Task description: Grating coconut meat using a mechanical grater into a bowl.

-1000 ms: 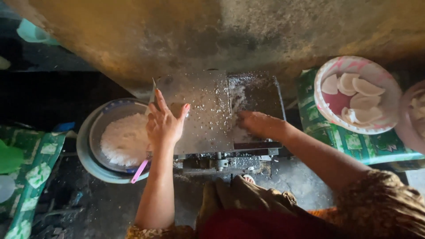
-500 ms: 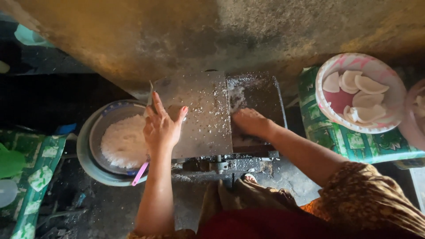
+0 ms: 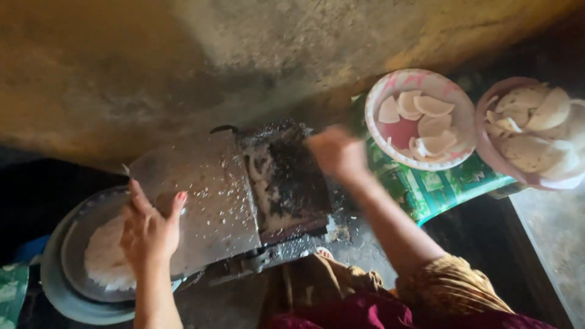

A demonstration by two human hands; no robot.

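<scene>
Left hand (image 3: 148, 228) flat, fingers spread, pressing the metal plate (image 3: 201, 195) of the grater (image 3: 286, 176); holds nothing. Right hand (image 3: 337, 153) blurred above grater's right edge, grip unclear. White shavings (image 3: 106, 259) in metal basin (image 3: 67, 298) under plate. Pink bowl (image 3: 420, 119) of white slices just right.

a rustic home kitchen: mud wall (image 3: 244, 55), metal grater (image 3: 244, 195), bowl of coconut pieces (image 3: 420, 119).
</scene>
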